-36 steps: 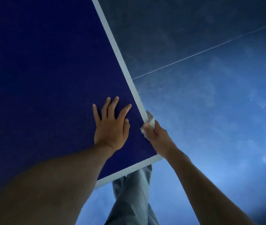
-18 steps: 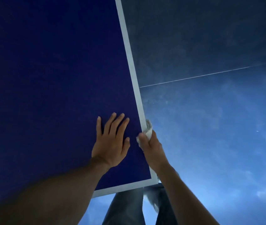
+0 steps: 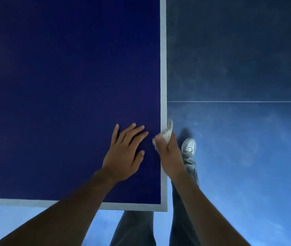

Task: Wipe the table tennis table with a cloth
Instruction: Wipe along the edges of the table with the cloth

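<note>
The dark blue table tennis table [image 3: 61,103] fills the left of the view, with a white border line along its right side and near edge. My left hand [image 3: 125,153] lies flat on the tabletop near the right edge, fingers straight and spread. My right hand [image 3: 167,153] grips a crumpled white cloth [image 3: 168,132] and holds it against the table's right edge, over the white side line. Part of the cloth is hidden inside my fist.
The table's near right corner [image 3: 164,208] lies just below my hands. To the right is a blue floor [image 3: 247,157] with a thin white line [image 3: 238,101]. My grey trouser legs and a white shoe [image 3: 188,145] stand beside the table edge.
The view has turned so the table's side edge now runs straight up. Both hands sit farther from the corner along the side edge, and my right foot has stepped forward into view.
</note>
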